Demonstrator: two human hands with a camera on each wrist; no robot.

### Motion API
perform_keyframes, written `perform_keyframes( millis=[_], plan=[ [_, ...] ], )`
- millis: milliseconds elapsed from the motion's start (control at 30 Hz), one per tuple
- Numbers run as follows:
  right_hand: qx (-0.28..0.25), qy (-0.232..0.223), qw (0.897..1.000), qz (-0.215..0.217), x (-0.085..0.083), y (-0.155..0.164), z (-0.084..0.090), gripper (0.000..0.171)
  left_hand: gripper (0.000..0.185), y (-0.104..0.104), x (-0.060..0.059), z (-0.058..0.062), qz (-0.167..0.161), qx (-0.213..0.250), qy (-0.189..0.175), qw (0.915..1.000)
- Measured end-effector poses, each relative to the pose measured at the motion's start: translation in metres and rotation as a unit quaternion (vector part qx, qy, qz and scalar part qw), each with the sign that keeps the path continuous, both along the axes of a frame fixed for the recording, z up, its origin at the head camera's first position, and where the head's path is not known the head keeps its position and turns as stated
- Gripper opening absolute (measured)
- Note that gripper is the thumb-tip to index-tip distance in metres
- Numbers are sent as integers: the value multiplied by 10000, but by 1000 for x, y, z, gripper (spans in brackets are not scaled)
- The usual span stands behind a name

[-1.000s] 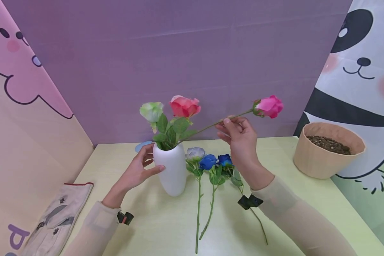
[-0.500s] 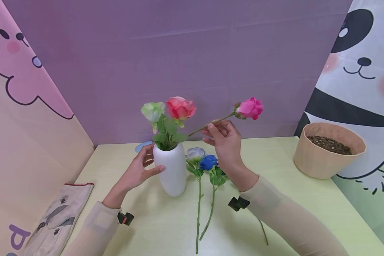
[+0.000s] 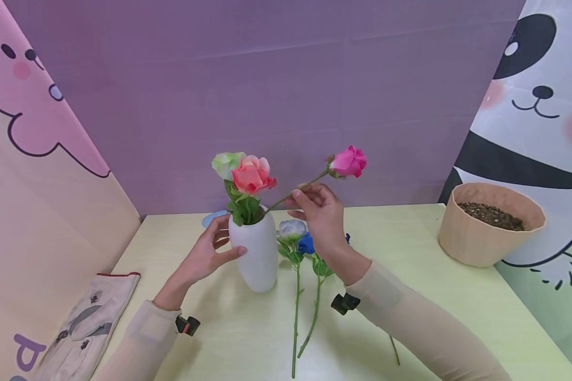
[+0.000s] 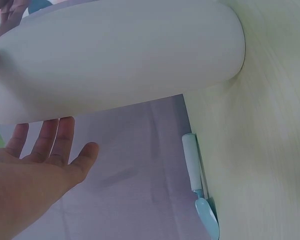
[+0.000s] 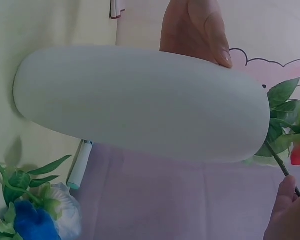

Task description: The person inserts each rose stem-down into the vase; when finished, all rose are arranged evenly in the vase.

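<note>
A white vase (image 3: 256, 254) stands upright on the table, with a pale green rose (image 3: 226, 165) and a coral-red rose (image 3: 253, 174) in its mouth. My left hand (image 3: 208, 253) holds the vase near its top, thumb in front and fingers behind. With thumb and fingertips, my right hand (image 3: 323, 216) pinches the stem of a bright pink rose (image 3: 349, 161). This stem slants down to the left, its lower end inside the vase mouth; the bloom points up and right. In the right wrist view the stem (image 5: 276, 159) enters at the vase's rim.
A white rose (image 3: 292, 230) and blue roses (image 3: 306, 243) lie on the table (image 3: 248, 338) right of the vase, partly behind my right hand. A tan pot of soil (image 3: 486, 238) stands far right. Folded cloth (image 3: 90, 323) lies left; a small trowel (image 4: 192, 162) lies behind the vase.
My right hand has moved left and slightly down with the pink rose, its stem sinking further into the vase. The coral rose has swung left. My left hand and the vase have stayed put.
</note>
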State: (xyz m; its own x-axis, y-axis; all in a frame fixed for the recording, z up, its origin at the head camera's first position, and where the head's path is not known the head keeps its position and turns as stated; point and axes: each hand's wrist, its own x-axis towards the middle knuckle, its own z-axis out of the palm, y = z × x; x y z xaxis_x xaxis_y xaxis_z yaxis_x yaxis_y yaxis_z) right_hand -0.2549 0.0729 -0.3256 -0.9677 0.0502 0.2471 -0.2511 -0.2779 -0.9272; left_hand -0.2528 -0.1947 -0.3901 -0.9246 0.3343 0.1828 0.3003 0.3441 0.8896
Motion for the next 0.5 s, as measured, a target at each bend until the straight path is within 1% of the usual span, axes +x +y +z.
perform_keyframes(
  millis=[167, 300, 500],
  plan=[
    [110, 19, 9999, -15, -2, -2, 2, 19, 82, 0, 1, 2, -5, -4, 15, 10000],
    [224, -77, 9997, 33, -2, -4, 3, 19, 82, 0, 1, 2, -8, -1, 0, 10000],
    [199, -4, 9998, 18, -4, -5, 4, 19, 81, 0, 0, 0, 13, -64, 45, 10000]
  ],
)
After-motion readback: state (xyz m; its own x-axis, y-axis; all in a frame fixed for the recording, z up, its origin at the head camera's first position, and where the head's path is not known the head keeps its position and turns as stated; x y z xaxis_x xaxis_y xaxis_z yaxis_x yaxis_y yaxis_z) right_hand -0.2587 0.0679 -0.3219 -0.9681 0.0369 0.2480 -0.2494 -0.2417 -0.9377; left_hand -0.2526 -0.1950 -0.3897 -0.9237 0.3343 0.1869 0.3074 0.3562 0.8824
